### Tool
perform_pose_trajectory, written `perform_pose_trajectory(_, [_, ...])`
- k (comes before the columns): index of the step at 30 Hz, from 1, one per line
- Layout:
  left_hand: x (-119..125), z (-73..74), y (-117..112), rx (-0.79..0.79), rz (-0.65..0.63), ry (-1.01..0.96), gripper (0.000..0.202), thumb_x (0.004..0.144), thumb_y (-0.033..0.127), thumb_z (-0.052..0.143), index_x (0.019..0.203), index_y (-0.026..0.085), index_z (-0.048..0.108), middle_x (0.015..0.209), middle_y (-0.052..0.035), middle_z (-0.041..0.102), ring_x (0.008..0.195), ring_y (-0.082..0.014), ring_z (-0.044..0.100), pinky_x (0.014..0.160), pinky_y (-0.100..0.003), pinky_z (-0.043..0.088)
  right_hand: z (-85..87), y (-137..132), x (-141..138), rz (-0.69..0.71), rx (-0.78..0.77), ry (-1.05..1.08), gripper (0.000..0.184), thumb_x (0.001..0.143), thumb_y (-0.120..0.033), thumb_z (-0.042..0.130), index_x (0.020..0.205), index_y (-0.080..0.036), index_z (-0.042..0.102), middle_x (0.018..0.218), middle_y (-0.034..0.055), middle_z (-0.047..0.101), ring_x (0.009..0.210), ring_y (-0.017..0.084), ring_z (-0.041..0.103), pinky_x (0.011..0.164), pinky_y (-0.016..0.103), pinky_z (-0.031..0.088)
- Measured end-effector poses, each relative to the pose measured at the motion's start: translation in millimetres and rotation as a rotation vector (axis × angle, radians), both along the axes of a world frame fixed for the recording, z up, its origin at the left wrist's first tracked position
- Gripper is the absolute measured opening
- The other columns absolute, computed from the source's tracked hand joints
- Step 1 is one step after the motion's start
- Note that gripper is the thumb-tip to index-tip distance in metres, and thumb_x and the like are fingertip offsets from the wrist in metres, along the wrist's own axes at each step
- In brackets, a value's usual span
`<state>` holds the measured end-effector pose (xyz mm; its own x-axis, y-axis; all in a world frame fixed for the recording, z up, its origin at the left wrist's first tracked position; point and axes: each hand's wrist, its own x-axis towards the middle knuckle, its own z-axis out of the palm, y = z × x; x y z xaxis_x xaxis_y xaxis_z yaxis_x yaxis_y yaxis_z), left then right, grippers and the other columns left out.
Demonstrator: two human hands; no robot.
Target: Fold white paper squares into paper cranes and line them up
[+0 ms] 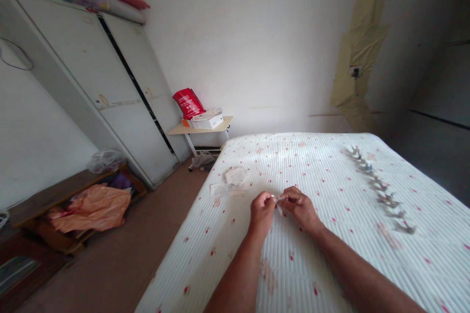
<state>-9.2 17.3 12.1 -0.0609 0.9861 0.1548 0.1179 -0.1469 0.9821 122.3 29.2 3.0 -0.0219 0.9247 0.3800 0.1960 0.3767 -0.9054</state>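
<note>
Both hands meet over the middle of a bed with a white ribbed cover [235, 264] dotted with red. My left hand [263, 209] pinches one side of a small piece of folded paper [279, 208]. My right hand [299, 208] grips its other side, thumb and fingers pressed together. Most of the paper is hidden by the fingers. Left of my hands lie several loose printed paper sheets [235, 176], partly overlapping. On the right, a row of small folded paper figures [385, 199] runs from the far side toward me; they look like birds.
Beyond the bed's far left corner stands a small table [178, 129] with a red bag [189, 102] and a white box [208, 122]. A grey cabinet [121, 78] stands at left. An orange plastic bag [95, 208] hangs over a low wooden shelf. A wall socket [355, 71] sits at right.
</note>
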Motion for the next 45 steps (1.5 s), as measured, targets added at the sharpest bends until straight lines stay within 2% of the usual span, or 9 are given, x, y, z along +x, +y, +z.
perform_pose_trajectory(4, [-0.9, -2.0, 2.0, 0.008, -0.024, -0.032, 0.017, 0.073, 0.031, 0.054, 0.067, 0.016, 0.055, 0.058, 0.0032, 0.049, 0.057, -0.0096, 0.042, 0.055, -0.02, 0.032, 2.8, -0.5, 0.2, -0.028, -0.058, -0.035, 0.017, 0.07, -0.034, 0.058, 0.061, -0.02, 0.059, 0.07, -0.0002, 0.052, 0.066, 0.014, 0.051, 0.062, 0.027, 0.04])
perform_pose_trajectory(9, [-1.5, -2.3, 1.5, 0.011, -0.043, -0.071, 0.018, 0.073, 0.032, 0.055, 0.067, 0.015, 0.056, 0.059, 0.0026, 0.051, 0.058, -0.0099, 0.044, 0.057, -0.02, 0.034, 6.6, -0.8, 0.6, -0.044, -0.053, -0.061, 0.021, 0.071, -0.037, 0.056, 0.059, -0.02, 0.059, 0.068, 0.0, 0.053, 0.066, 0.015, 0.052, 0.063, 0.027, 0.04])
perform_pose_trajectory(14, [-1.3, 3.1, -0.8, -0.014, -0.065, -0.119, 0.017, 0.065, 0.032, 0.061, 0.065, 0.015, 0.056, 0.057, 0.0027, 0.053, 0.056, -0.0095, 0.045, 0.056, -0.02, 0.034, 5.6, -0.3, 1.3, -0.036, -0.034, -0.021, 0.022, 0.071, -0.038, 0.058, 0.058, -0.02, 0.059, 0.066, 0.0, 0.052, 0.064, 0.015, 0.052, 0.062, 0.028, 0.041])
perform_pose_trajectory(18, [-1.3, 3.7, -0.4, -0.016, -0.055, -0.118, 0.019, 0.065, 0.033, 0.061, 0.061, 0.016, 0.054, 0.055, 0.0029, 0.052, 0.054, -0.0092, 0.043, 0.054, -0.02, 0.033, 4.8, -0.1, 1.2, -0.018, -0.041, -0.01, 0.025, 0.071, -0.041, 0.06, 0.058, -0.02, 0.06, 0.067, 0.0003, 0.052, 0.064, 0.014, 0.052, 0.06, 0.028, 0.041])
perform_pose_trajectory(27, [3.4, -4.8, 1.7, -0.028, 0.002, -0.161, 0.018, 0.068, 0.032, 0.058, 0.071, 0.015, 0.056, 0.057, 0.0038, 0.05, 0.053, -0.0083, 0.041, 0.051, -0.019, 0.031, 5.2, -1.7, -2.0, -0.005, 0.028, 0.007, 0.028, 0.075, -0.045, 0.058, 0.062, -0.02, 0.061, 0.071, 0.001, 0.052, 0.07, 0.015, 0.052, 0.064, 0.027, 0.042])
perform_pose_trajectory(31, [3.9, -0.5, 0.7, -0.014, 0.023, -0.135, 0.02, 0.067, 0.035, 0.059, 0.067, 0.015, 0.057, 0.057, 0.0032, 0.051, 0.053, -0.0084, 0.041, 0.051, -0.019, 0.031, 2.7, 0.9, 0.1, -0.002, 0.016, 0.011, 0.025, 0.073, -0.043, 0.061, 0.064, -0.02, 0.061, 0.071, 0.001, 0.052, 0.066, 0.014, 0.051, 0.061, 0.027, 0.043])
perform_pose_trajectory(39, [-1.1, 2.1, 0.3, -0.041, 0.04, -0.203, 0.019, 0.065, 0.032, 0.063, 0.066, 0.015, 0.056, 0.057, 0.0031, 0.052, 0.055, -0.0086, 0.045, 0.053, -0.019, 0.034, 6.9, 4.0, 12.2, -0.046, 0.065, -0.081, 0.02, 0.067, -0.031, 0.063, 0.084, -0.02, 0.064, 0.073, 0.0005, 0.054, 0.056, 0.011, 0.046, 0.053, 0.025, 0.041])
perform_pose_trajectory(45, [-2.8, 1.5, 0.4, -0.047, 0.001, -0.166, 0.02, 0.066, 0.036, 0.06, 0.07, 0.016, 0.057, 0.058, 0.0026, 0.052, 0.054, -0.0089, 0.044, 0.053, -0.019, 0.034, 3.1, 4.8, 13.0, -0.052, 0.144, -0.13, 0.016, 0.074, -0.031, 0.057, 0.084, -0.02, 0.064, 0.078, 0.0028, 0.058, 0.059, 0.012, 0.051, 0.057, 0.027, 0.044])
